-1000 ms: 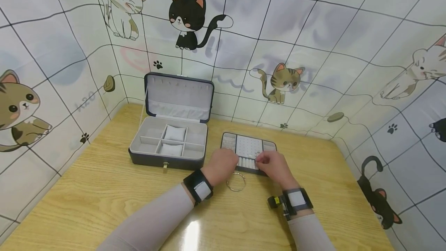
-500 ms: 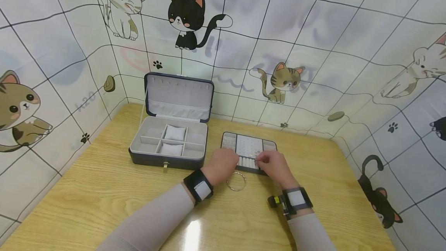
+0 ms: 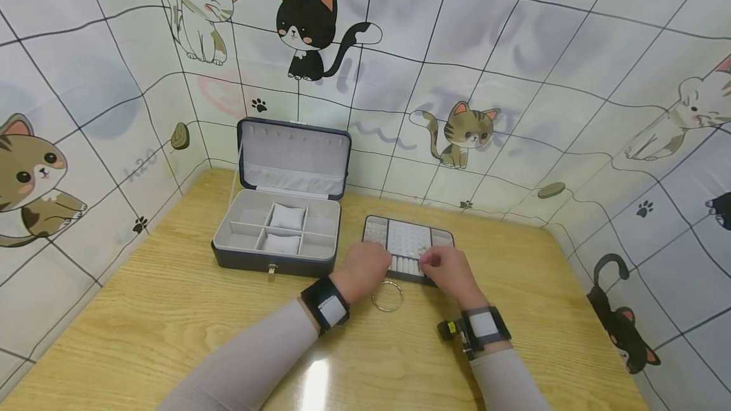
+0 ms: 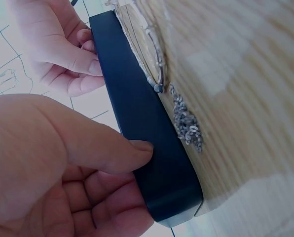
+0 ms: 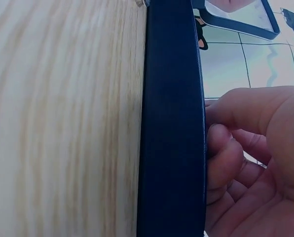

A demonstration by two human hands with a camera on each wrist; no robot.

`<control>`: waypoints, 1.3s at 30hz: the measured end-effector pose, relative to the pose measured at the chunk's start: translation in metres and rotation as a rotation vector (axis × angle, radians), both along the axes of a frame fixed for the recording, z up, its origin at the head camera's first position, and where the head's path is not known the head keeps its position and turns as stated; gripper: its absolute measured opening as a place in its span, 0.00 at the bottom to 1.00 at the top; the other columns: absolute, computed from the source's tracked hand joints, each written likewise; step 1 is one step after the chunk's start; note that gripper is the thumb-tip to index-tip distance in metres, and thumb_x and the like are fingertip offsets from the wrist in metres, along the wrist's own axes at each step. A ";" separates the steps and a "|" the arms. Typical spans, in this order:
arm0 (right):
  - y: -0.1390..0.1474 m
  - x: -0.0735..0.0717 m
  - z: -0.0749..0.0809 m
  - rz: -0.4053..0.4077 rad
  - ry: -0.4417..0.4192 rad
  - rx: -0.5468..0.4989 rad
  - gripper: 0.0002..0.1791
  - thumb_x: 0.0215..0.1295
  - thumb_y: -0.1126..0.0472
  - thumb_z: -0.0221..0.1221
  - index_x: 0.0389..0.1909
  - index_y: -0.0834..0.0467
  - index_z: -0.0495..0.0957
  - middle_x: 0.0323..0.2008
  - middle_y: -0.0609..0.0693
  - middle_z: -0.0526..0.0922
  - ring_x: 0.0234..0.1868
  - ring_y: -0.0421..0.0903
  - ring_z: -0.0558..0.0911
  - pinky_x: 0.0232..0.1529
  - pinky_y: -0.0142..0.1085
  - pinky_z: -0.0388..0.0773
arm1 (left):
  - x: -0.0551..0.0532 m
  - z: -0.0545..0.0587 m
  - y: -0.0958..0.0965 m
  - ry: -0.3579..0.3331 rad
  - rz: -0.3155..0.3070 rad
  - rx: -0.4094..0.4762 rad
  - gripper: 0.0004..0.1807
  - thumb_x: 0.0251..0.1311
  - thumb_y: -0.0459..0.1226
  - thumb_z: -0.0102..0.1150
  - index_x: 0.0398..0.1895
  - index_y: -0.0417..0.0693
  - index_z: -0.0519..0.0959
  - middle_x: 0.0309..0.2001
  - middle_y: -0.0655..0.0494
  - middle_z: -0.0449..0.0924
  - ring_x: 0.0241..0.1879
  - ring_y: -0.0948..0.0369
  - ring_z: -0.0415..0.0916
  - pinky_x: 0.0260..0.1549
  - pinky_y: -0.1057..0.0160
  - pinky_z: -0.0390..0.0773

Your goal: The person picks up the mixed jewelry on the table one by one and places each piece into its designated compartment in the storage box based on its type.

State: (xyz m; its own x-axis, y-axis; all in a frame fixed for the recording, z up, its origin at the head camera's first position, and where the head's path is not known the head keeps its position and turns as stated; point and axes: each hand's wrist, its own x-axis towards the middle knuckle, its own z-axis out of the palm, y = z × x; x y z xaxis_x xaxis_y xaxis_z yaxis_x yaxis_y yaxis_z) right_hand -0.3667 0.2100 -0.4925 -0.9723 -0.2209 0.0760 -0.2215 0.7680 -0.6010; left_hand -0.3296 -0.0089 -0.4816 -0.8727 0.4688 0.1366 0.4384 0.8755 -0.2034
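A shallow navy jewelry tray with a pale lining, ring rolls and a dotted pad lies on the table. My left hand grips its left end; in the left wrist view the thumb presses the tray's dark outer wall, fingers on the inner side. At the right end of the rolls is my right hand, thumb and forefinger brought together. In the right wrist view its curled fingers are partly behind the wall, and I cannot tell what they hold. A thin bangle lies just in front of the tray.
Left of the tray stands an open navy jewelry box with divided compartments and two white cushions. In the left wrist view a small heap of silvery chain lies beside the tray. A cat-print cloth hangs behind the table.
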 end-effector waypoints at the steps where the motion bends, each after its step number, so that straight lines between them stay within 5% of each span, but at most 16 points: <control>1: 0.000 0.000 0.000 -0.002 -0.001 0.001 0.02 0.63 0.64 0.71 0.35 0.58 0.87 0.38 0.51 0.88 0.38 0.47 0.80 0.39 0.37 0.77 | 0.000 0.000 0.000 0.001 0.000 0.001 0.05 0.69 0.38 0.65 0.36 0.54 0.88 0.30 0.59 0.86 0.31 0.61 0.82 0.28 0.60 0.83; 39: -0.007 0.000 0.001 0.035 0.033 0.124 0.04 0.63 0.67 0.68 0.31 0.55 0.88 0.32 0.48 0.87 0.37 0.46 0.79 0.41 0.39 0.77 | -0.001 0.000 0.000 -0.041 0.008 0.011 0.03 0.67 0.38 0.67 0.36 0.54 0.88 0.31 0.58 0.85 0.30 0.61 0.80 0.26 0.60 0.82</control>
State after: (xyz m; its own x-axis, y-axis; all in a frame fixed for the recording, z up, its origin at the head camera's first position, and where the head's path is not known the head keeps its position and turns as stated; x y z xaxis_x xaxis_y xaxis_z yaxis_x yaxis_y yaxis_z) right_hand -0.3667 0.2032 -0.4912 -0.9613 -0.2641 0.0780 -0.2674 0.8273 -0.4941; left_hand -0.3302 -0.0093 -0.4816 -0.8811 0.4608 0.1060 0.4395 0.8809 -0.1755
